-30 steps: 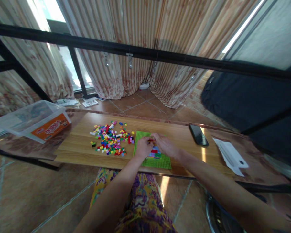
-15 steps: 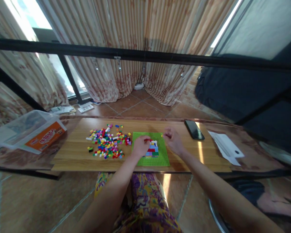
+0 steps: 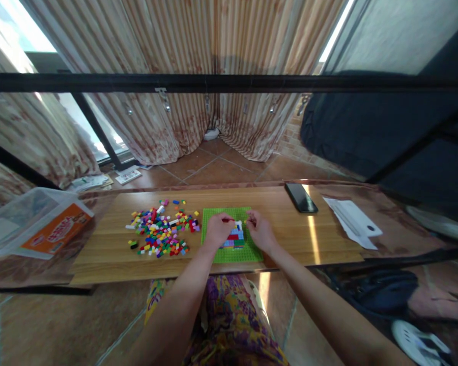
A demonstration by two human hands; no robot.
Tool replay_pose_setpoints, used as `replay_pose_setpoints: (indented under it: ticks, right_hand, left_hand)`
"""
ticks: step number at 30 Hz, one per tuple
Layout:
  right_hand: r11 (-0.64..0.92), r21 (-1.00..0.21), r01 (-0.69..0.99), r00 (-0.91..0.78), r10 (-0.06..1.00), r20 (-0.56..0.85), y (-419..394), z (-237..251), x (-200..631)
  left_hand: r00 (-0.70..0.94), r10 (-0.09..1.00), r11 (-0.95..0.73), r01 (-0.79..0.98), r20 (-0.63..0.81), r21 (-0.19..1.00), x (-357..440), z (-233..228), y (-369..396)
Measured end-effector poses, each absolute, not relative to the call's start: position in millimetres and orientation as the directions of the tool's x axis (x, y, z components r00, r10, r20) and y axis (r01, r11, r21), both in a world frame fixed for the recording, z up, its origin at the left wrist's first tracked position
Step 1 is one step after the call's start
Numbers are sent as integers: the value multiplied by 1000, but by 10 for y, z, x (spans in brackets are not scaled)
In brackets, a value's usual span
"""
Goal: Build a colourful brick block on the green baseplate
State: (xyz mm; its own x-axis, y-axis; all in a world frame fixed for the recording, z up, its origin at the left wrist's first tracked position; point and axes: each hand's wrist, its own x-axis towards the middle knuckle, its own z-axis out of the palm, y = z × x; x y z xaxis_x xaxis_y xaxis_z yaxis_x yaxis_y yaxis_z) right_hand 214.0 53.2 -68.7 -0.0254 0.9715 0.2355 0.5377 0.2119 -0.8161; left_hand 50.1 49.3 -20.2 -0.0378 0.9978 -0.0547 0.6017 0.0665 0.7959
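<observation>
A green baseplate (image 3: 229,254) lies on the wooden table (image 3: 290,239) in front of me, with a small block of red, blue, white and green bricks (image 3: 233,238) built on it. My left hand (image 3: 218,231) rests on the plate's left part and pinches a small red brick at its fingertips. My right hand (image 3: 260,231) is on the plate's right side, fingers curled close to the built bricks; whether it holds a brick is too small to tell. A pile of several loose coloured bricks (image 3: 158,231) lies to the left of the plate.
A black phone (image 3: 301,197) and a white paper (image 3: 351,221) lie on the table's right part. A clear plastic box with an orange label (image 3: 38,223) stands at the far left. A black bar (image 3: 229,81) crosses overhead, curtains behind.
My right hand has come back from the plate's right edge to the built bricks. The left hand stays on the plate. The camera has shifted slightly.
</observation>
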Motion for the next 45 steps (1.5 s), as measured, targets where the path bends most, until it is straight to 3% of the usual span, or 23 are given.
replay_pose_setpoints:
  ticks: [9,12,16,19,24,31,45]
  right_hand:
    - [201,-849,488,-14,975,223,526,-707,2151]
    - [225,-880,419,-17,971,240,535,-653,2171]
    - [317,-860,400,-139,948,285,537,-451,2123]
    - [400,-795,457,-281,913,298,558,-289,2036]
    - [534,-583,613,-489,835,251,625,-178,1913]
    - [716,-344,607,-694,689,210,687,-147,1884]
    - [791,-298,534,-807,582,99,743,-1,1852]
  left_hand:
    - [-83,996,21,659,45,751,601,-266,484]
    - [-24,997,-40,641,72,767,535,-301,445]
    - [84,983,-184,545,165,818,385,-393,376]
    - [74,982,-185,500,172,846,312,-467,345]
    - [84,982,-191,466,171,864,297,-541,343]
    - [79,979,-206,442,191,873,323,-534,320]
    - [-19,999,-37,400,49,916,348,-487,344]
